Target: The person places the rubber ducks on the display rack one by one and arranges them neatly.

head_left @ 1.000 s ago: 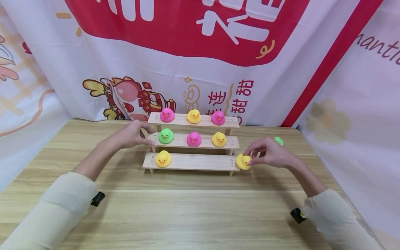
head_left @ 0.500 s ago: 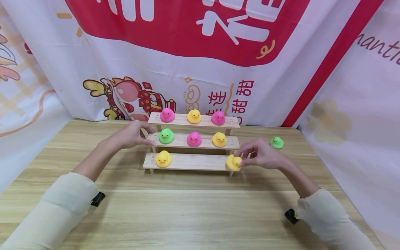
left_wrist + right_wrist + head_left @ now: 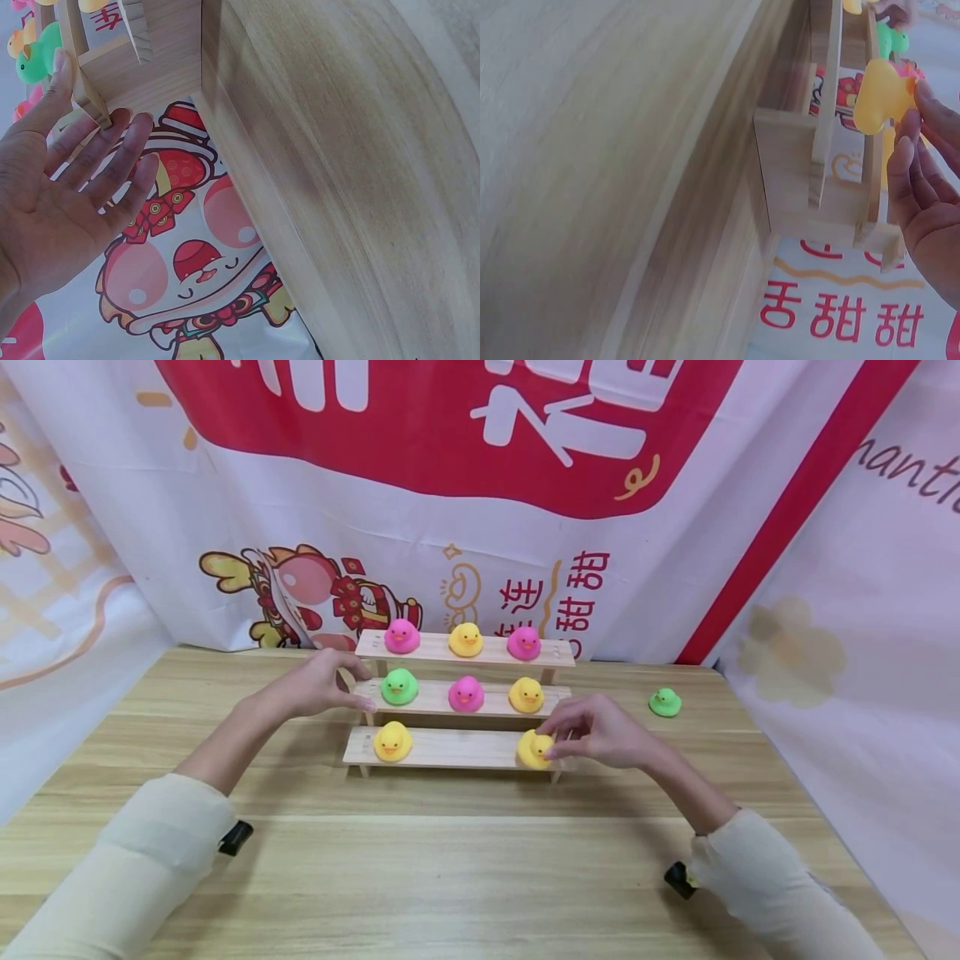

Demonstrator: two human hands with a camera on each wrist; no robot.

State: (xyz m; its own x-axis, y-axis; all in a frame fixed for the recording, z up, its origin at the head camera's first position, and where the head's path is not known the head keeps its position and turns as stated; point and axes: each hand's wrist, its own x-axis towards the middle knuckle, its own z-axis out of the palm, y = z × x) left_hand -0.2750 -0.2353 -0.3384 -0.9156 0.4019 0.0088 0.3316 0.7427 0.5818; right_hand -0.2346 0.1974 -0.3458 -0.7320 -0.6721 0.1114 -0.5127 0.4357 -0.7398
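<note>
A three-step wooden stand (image 3: 457,748) faces me with small rubber ducks on its boards. My left hand (image 3: 318,683) holds the left end of the middle board, thumb in front and fingers behind; the left wrist view shows this board end (image 3: 91,103) between them. Between thumb and fingertips, my right hand (image 3: 609,732) pinches a yellow rubber duck (image 3: 532,749) by its head side, close over the right part of the bottom board. Another yellow duck (image 3: 392,741) sits at that board's left end. In the right wrist view the pinched duck (image 3: 881,97) appears tilted.
On the middle board sit a green duck (image 3: 399,687), a pink duck (image 3: 466,693) and a yellow duck (image 3: 526,695). Two pink ducks flank a yellow one (image 3: 466,640) on top. A green duck (image 3: 664,702) lies on the table (image 3: 450,868) at right. A printed curtain (image 3: 420,527) hangs behind.
My right hand has carried the yellow duck leftward, from beyond the bottom board's right end to over the board. The green duck on the table has come into full view. My left hand stays put.
</note>
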